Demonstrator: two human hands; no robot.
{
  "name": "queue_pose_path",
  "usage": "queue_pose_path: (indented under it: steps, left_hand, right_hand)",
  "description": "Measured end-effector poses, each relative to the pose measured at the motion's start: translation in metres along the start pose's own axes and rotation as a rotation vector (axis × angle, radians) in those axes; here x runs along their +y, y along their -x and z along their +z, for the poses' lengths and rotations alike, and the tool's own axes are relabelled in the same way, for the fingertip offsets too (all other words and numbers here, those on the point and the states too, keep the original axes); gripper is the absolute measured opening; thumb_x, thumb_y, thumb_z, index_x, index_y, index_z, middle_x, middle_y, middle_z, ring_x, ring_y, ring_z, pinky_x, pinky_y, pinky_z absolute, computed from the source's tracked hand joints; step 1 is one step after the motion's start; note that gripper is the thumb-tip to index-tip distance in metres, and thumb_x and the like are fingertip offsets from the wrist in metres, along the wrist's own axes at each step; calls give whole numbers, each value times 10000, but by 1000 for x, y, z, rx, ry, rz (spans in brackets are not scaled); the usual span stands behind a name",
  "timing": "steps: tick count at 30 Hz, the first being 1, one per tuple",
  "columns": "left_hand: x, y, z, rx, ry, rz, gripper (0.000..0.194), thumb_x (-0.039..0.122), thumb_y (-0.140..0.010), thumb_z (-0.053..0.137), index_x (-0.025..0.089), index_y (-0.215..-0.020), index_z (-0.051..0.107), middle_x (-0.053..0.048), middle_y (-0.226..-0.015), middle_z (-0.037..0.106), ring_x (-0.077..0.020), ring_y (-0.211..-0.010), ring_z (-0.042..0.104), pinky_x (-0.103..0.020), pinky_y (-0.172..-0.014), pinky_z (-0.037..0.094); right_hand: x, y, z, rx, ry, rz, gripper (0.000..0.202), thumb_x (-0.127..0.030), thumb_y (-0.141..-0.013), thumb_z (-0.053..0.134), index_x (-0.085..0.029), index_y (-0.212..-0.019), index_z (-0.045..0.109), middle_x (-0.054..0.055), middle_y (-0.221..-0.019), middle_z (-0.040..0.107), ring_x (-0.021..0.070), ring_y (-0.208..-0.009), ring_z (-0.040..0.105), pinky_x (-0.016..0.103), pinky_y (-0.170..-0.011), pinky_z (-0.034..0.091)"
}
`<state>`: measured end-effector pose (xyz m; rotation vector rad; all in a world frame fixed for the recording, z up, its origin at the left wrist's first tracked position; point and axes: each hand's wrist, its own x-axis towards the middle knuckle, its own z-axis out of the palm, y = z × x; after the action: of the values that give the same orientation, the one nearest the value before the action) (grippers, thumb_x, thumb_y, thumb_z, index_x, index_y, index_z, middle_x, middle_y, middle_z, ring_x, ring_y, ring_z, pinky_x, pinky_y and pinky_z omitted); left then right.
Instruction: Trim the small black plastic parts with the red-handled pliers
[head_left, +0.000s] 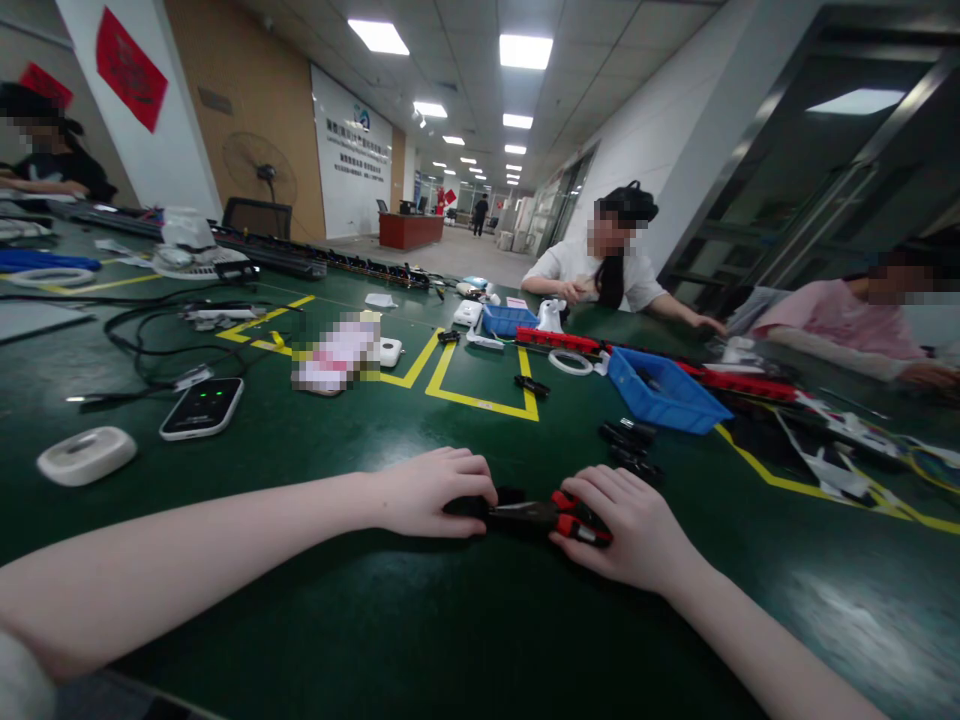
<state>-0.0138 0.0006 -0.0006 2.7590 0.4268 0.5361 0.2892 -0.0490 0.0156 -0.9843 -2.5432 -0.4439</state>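
Note:
My right hand (626, 520) is closed round the red and black handles of a pair of pliers (562, 517), whose jaws point left. The fingers of my left hand (442, 492) are closed on a small black part (466, 508) at the tip of the pliers. Both hands are low over the green table (337, 620), near its front edge. Just beyond my right hand lie several black parts (630, 445). How the jaws meet the black part is too dark to make out.
A blue bin (664, 390) stands at the right, with a white ring (570, 362) near it. A phone (337, 355), a black device (202, 408), a white case (87, 455) and cables lie at the left. People sit across the table.

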Motion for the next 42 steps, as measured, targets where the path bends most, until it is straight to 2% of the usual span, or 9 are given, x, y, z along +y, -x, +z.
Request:
queue_pose_path:
  steps: [6,15,23,29,42]
  left_hand:
    - [0,0,1,13,-8,10,251,310,-917,701,198,-1127,620,-72,-1120,637,-231,-1001,615,-339,-879,474]
    - [-2,2,3,55,34,57,228,259,-911,699,186,-1114,628,-110,-1279,593,-249,-1132,620,-352,-950,504]
    - [0,2,2,58,42,83,329,227,-919,686,192,-1231,588,-111,-1286,602,-245,-1147,611,-356,-962,506]
    - [1,2,2,45,9,125,243,214,-941,655,196,-1180,618,-87,-1193,651,-229,-1065,629,-330,-909,510]
    - [-3,1,5,68,66,144,241,197,-942,651,193,-1183,634,-87,-1175,663,-222,-1077,613,-328,-919,506]
  right_hand:
    - [1,-1,-1,-32,-28,18,330,-447,-858,659,-165,-1029,658,109,-940,710,222,-791,654,353,-694,508]
    - [0,0,1,-72,-81,36,320,-422,-855,674,-165,-1043,642,100,-946,706,216,-787,649,348,-687,515]
    - [1,-1,2,-148,-135,94,321,-436,-849,679,-183,-1042,643,89,-951,701,218,-801,651,353,-697,522]
    - [0,-3,0,-182,-152,117,316,-442,-849,676,-191,-1038,651,83,-943,698,216,-792,649,346,-688,518]
    - [1,-2,-2,-212,-152,136,306,-428,-838,687,-209,-1048,647,81,-958,699,220,-814,654,346,-705,522]
